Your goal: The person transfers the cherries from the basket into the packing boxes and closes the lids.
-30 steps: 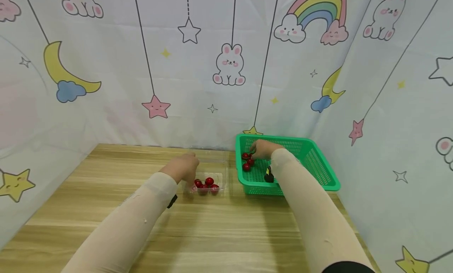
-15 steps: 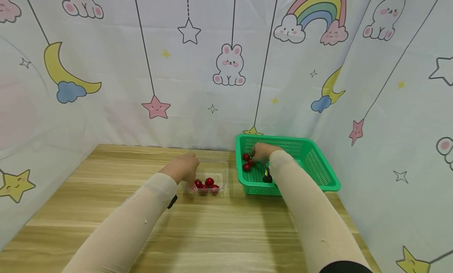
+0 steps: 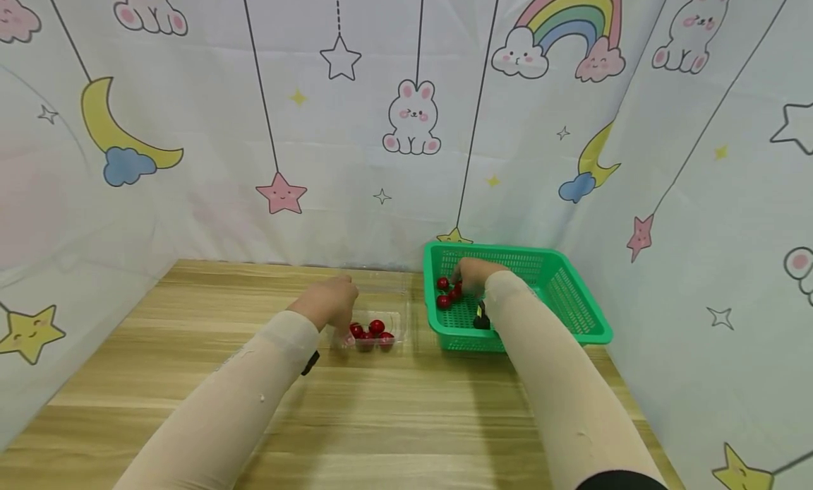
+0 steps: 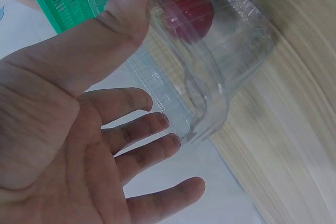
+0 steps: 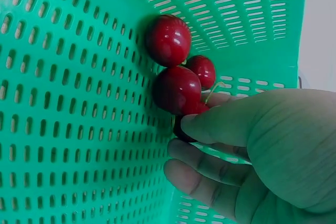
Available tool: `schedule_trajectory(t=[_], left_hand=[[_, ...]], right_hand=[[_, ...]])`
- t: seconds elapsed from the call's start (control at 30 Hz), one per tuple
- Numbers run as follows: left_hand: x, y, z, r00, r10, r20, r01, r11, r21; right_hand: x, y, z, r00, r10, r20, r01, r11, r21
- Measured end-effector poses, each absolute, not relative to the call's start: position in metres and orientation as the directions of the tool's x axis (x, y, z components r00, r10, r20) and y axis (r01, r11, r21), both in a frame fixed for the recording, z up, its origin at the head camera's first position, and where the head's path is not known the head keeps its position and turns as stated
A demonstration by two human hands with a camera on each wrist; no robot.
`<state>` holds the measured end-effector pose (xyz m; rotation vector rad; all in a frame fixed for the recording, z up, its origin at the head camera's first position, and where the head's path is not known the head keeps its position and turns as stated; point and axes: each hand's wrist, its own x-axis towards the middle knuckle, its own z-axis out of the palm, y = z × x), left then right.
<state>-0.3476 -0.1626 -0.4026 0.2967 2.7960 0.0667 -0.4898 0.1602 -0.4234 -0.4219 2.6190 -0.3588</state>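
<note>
My right hand (image 3: 476, 272) reaches into a green plastic basket (image 3: 574, 303). In the right wrist view its thumb and fingers pinch a dark red cherry (image 5: 184, 129), partly hidden behind the thumb. Several more cherries (image 5: 168, 40) cluster just past the fingertips against the basket's side. To the left, my left hand (image 3: 327, 303) is at the side of a clear plastic box (image 4: 207, 103) with its lid raised at the back. The thumb lies at the box's rim, while the other fingers stretch out loosely towards the clear plastic. Red cherries (image 3: 377, 327) lie inside the box.
Box and basket stand side by side on a wood-grain table (image 3: 394, 419), near its back edge. A white cloth wall (image 3: 356, 137) printed with rabbits, stars and moons rises behind and at both sides. A black wrist device (image 3: 481, 317) shows under the right wrist.
My right hand has dipped slightly lower in the basket and the cherries by it have shifted a little to the right. My left hand and the box stay where they were.
</note>
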Motion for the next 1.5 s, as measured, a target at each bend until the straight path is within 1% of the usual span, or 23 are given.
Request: schedule_trajectory(t=[0.23, 0.47, 0.67, 0.83, 1.07, 1.2, 1.43, 1.5], left_hand=[[-0.346, -0.162, -0.401, -0.923, 0.213, -0.321, 0.2, 0.977, 0.074], [-0.341, -0.165, -0.402, -0.924, 0.21, -0.319, 0.199, 0.978, 0.069], [-0.339, -0.165, -0.4, -0.923, 0.207, -0.323, 0.194, 0.978, 0.073], [-0.337, -0.164, -0.399, -0.925, 0.21, -0.316, 0.195, 0.978, 0.079], [-0.338, -0.163, -0.399, -0.924, 0.212, -0.319, 0.2, 0.977, 0.069], [-0.343, -0.163, -0.401, -0.923, 0.204, -0.325, 0.192, 0.979, 0.069], [-0.349, -0.163, -0.404, -0.925, 0.195, -0.327, 0.178, 0.981, 0.082], [-0.35, -0.162, -0.405, -0.924, 0.195, -0.329, 0.178, 0.981, 0.079]], right_hand=[[-0.485, 0.162, -0.412, -0.856, -0.368, -0.363, -0.28, 0.92, -0.274], [-0.477, 0.158, -0.39, -0.846, -0.41, -0.34, -0.308, 0.897, -0.316], [-0.468, 0.147, -0.372, -0.844, -0.478, -0.243, -0.413, 0.868, -0.276], [-0.454, 0.136, -0.359, -0.841, -0.512, -0.173, -0.456, 0.844, -0.282], [-0.438, 0.116, -0.352, -0.812, -0.566, -0.143, -0.508, 0.805, -0.306], [-0.429, 0.101, -0.351, -0.796, -0.588, -0.144, -0.532, 0.793, -0.298], [-0.414, 0.077, -0.355, -0.736, -0.655, -0.171, -0.587, 0.743, -0.322], [-0.411, 0.07, -0.359, -0.722, -0.669, -0.176, -0.604, 0.734, -0.311]])
